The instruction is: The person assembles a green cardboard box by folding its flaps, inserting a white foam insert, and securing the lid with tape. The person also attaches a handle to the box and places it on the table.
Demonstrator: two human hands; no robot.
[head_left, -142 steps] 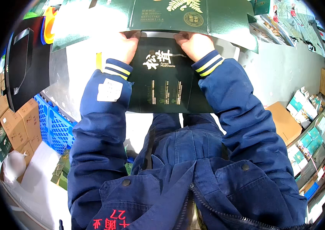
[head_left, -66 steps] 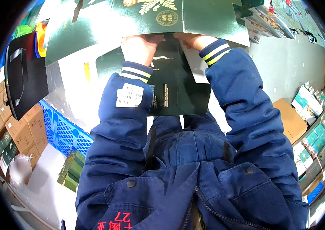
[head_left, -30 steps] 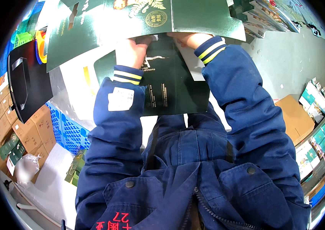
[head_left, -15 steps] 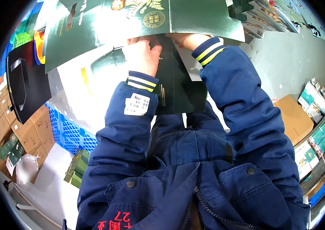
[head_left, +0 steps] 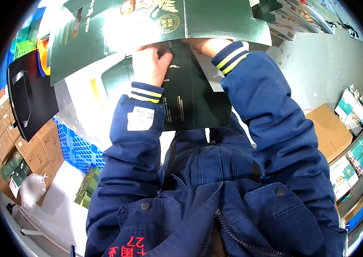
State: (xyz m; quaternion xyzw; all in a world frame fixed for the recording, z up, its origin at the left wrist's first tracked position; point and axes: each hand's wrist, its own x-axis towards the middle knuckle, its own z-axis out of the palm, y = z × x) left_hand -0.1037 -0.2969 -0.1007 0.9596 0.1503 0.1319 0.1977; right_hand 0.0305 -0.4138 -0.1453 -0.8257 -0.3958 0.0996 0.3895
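Note:
A large glossy dark green cardboard box (head_left: 220, 19), opened out along its creases, spans the top of the head view. Its printed upper panel stands raised over my hands, while a darker flap (head_left: 198, 103) reaches down toward my lap. My left hand (head_left: 152, 64) is bent at the panel's lower edge, curled against the cardboard with the thumb to the right; its fingertips are tucked under the panel. To its right, my right hand (head_left: 209, 45) reaches beneath the same edge, and the panel hides its fingers.
At left are a black handled case (head_left: 29, 94), a blue plastic crate (head_left: 76, 147) and stacked brown cartons (head_left: 40, 147). An open brown carton (head_left: 329, 132) and several green-and-white packages (head_left: 353, 107) lie at right. Printed sheets (head_left: 293, 21) rest at the far right.
My left hand has shifted slightly left and down along the cardboard, uncovering more of the dark flap's print. The raised panel has moved slightly; my right hand is nearly still.

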